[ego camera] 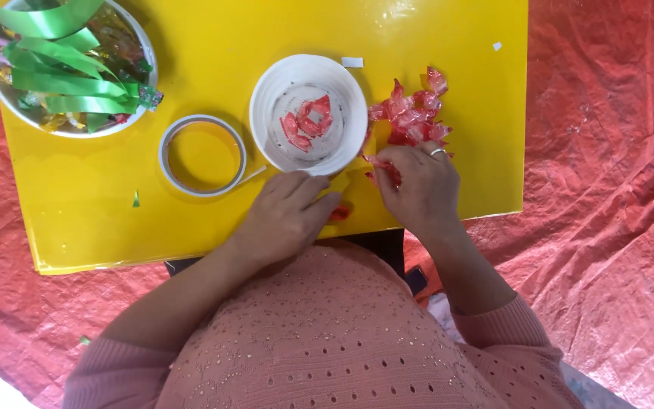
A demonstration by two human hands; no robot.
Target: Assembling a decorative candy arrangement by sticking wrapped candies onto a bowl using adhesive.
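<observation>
My left hand (pixel 285 214) lies near the front edge of a yellow board (pixel 418 45), just below a white cup (pixel 266 98). Its fingers are curled over a small red wrapped piece that peeks out at its right side. My right hand (pixel 418 185), with a ring on one finger, pinches a red wrapped candy (pixel 380 163) at the right of the cup. A pile of red wrapped candies (pixel 414 113) lies just beyond that hand. Several more red candies (pixel 308 123) sit inside the cup.
A roll of clear tape (pixel 166 155) lies left of the cup. At the back left stands a white bowl (pixel 126 121) with green paper strips (pixel 54 53) and shiny wrappers. A crinkled red sheet (pixel 607 189) surrounds the board.
</observation>
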